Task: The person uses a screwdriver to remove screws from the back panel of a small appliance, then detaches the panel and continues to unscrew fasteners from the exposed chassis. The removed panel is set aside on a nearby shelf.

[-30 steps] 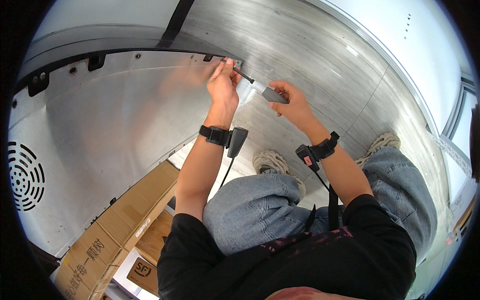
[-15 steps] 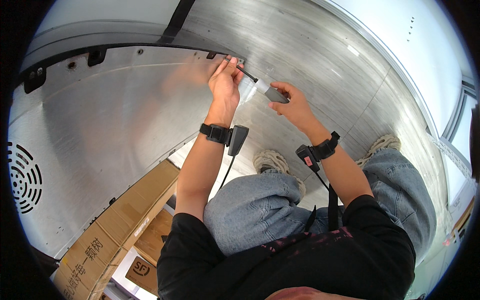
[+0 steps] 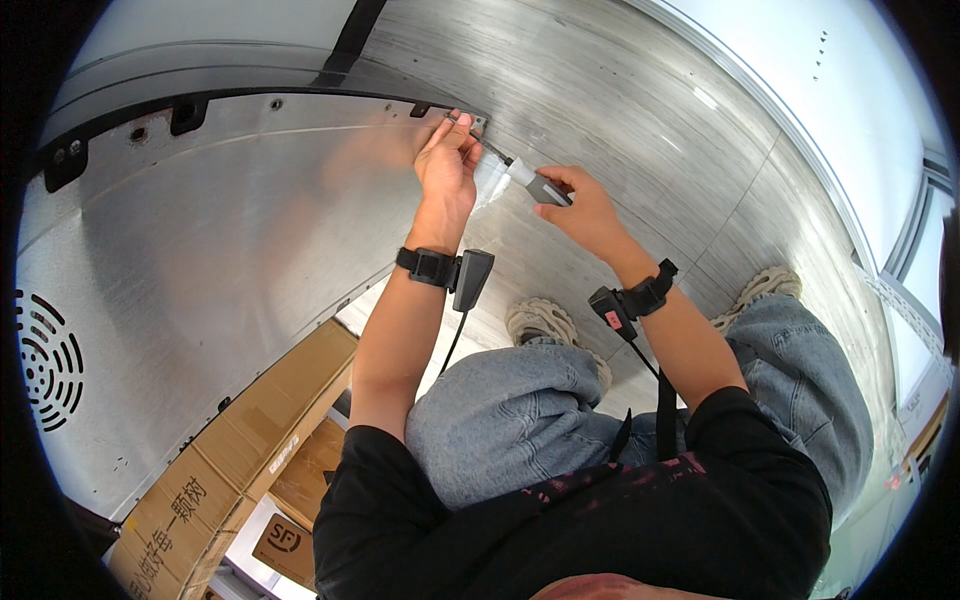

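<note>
My right hand (image 3: 590, 205) is closed round the grey handle of a screwdriver (image 3: 545, 187). The dark shaft slants up and left toward the corner of a large metal panel (image 3: 270, 210). There my left hand (image 3: 447, 170) is closed in a pinch, with the shaft's far end running between thumb and fingers. These fingers cover the screwdriver's tip, so I cannot see a screw or what the tip touches. The panel's dark upper edge has black notches and small holes.
Below the panel stands an open cardboard box (image 3: 225, 440), with a smaller brown package (image 3: 285, 548) next to it. Grey wood-look flooring (image 3: 600, 90) runs beyond my hands. A white panel (image 3: 800, 90) rises along the right. Black wrist straps carry small devices with cables.
The screwdriver handle has turned a little in my right hand and shifted slightly up and left. My left hand stays at the panel's corner.
</note>
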Demonstrator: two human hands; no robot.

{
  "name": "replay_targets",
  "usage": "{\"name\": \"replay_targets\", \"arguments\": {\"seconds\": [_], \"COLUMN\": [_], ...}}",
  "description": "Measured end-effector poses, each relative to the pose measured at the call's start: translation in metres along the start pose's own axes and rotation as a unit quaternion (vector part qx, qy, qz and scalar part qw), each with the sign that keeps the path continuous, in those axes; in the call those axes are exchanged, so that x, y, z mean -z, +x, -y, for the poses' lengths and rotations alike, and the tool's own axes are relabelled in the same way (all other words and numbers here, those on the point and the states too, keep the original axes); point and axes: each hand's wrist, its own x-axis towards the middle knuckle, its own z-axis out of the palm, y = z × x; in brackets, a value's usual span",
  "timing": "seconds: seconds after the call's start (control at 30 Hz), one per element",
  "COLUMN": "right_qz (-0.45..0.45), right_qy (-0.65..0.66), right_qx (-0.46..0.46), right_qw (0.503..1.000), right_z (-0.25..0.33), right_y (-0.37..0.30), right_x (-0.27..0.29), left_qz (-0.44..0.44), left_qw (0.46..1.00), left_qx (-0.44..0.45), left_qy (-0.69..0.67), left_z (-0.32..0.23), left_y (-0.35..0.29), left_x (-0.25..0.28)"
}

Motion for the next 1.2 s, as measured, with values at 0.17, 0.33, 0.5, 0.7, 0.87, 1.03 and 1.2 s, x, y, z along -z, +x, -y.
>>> {"name": "replay_targets", "arguments": {"seconds": [0.17, 0.33, 0.5, 0.7, 0.87, 1.03, 1.2], "right_qz": [0.09, 0.092, 0.058, 0.018, -0.035, 0.054, 0.021], "right_qy": [0.092, 0.249, 0.186, 0.139, 0.016, 0.097, 0.017], "right_qx": [-0.134, -0.166, -0.135, -0.057, -0.002, -0.11, -0.053], "right_qw": [0.982, 0.95, 0.972, 0.988, 0.999, 0.988, 0.998], "right_z": [0.019, 0.002, 0.002, 0.007, 0.005, 0.013, 0.015], "right_y": [0.0, -0.001, 0.0, -0.001, -0.003, 0.003, 0.003], "right_x": [0.007, 0.007, 0.007, 0.012, 0.007, 0.009, 0.01], "left_qz": [0.0, 0.005, 0.001, 0.005, 0.019, 0.012, 0.002], "left_qw": [1.0, 1.0, 1.0, 1.0, 1.0, 1.0, 1.0], "left_qx": [-0.001, 0.002, 0.0, 0.003, -0.003, 0.0, -0.001], "left_qy": [0.004, -0.005, -0.002, -0.011, -0.014, -0.017, -0.017], "left_z": [-0.002, -0.001, -0.002, -0.003, -0.003, -0.002, -0.004], "left_y": [-0.002, 0.0, -0.003, -0.003, -0.002, -0.001, -0.003], "left_x": [0.0, 0.0, -0.001, 0.0, 0.0, 0.001, -0.001]}}
